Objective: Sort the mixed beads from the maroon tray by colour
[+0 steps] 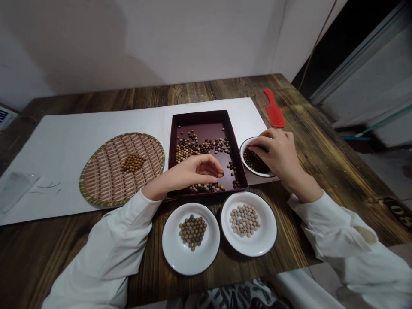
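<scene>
My left hand (200,171) reaches over the dark red box (240,165). Its thumb and fingertips close on what looks like a dark bead (221,174). Mixed beads (189,145) in brown, yellow and pale tones lie scattered in the box. To the right, my right hand (279,150) is over a white bowl (243,159) of dark beads (252,162). The fingers there are bent and drawn together near the rim; whatever they may hold is hidden.
In front stand a white plate (189,267) of brownish beads and another plate (249,249) of pale beads. A woven tray (103,167) with yellow-brown beads sits left on white paper (64,128). A red comb (273,110) and a clear bag (17,189) lie farther out.
</scene>
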Demonstrator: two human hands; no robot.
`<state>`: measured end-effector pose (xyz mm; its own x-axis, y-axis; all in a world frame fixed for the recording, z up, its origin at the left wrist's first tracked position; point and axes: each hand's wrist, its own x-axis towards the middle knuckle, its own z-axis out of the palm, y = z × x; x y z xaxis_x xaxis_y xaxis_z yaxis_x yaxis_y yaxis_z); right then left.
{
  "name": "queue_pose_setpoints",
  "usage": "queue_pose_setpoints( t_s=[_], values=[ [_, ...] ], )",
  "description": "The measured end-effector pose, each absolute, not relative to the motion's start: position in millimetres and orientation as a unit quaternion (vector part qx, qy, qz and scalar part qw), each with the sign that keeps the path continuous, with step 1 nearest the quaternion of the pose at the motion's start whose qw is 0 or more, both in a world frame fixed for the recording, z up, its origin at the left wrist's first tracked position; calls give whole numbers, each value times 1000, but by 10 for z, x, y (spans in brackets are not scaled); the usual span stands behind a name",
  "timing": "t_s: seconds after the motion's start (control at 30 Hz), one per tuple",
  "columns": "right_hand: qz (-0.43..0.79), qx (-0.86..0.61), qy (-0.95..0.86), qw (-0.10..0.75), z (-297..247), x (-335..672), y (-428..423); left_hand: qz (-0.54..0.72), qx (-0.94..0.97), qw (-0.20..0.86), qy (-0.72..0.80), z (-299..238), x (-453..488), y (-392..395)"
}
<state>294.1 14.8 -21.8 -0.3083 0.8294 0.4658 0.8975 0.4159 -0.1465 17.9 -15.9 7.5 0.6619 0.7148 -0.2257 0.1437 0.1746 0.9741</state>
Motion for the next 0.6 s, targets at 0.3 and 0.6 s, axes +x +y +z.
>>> queue_pose_setpoints(
  t_s=[0.3,0.6],
  values=[
    [-68,-525,-802,277,-239,2961,129,209,617,669,358,77,177,-158],
    [-81,-523,-805,267,-162,3074,84,212,621,662,363,63,187,-152]
  ],
)
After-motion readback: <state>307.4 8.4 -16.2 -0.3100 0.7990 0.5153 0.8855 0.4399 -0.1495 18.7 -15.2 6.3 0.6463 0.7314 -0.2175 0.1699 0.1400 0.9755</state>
